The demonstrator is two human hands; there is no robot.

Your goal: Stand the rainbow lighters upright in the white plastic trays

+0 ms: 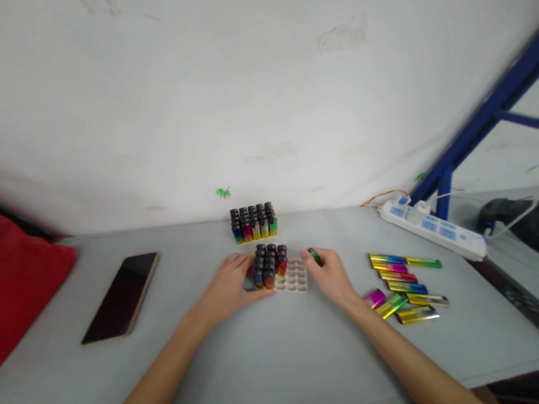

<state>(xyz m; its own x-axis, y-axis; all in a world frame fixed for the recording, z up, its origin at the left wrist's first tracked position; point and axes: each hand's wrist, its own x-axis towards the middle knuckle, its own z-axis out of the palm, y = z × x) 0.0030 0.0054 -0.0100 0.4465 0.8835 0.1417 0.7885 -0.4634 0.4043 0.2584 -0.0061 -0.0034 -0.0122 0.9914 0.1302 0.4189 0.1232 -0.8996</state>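
Note:
A white tray (297, 276) with round hollows lies on the table, its left part filled with upright lighters (268, 266) with black tops. My left hand (230, 284) is around the tray's left side, thumb along the front edge and fingers against the left lighters. In my right hand (327, 272), just right of the tray, is a green lighter (315, 257) pinched between thumb and fingers. Behind the tray stands a full block of lighters (254, 223). Several loose shiny lighters (398, 281) lie to the right of my right hand.
A dark phone or tablet (122, 296) lies at the left, with red cloth (10, 277) beyond it. At the right are a white power strip (433, 229) with cables, a blue metal frame (496, 105) and a black device (524, 212). A wall rises behind the table (250, 373).

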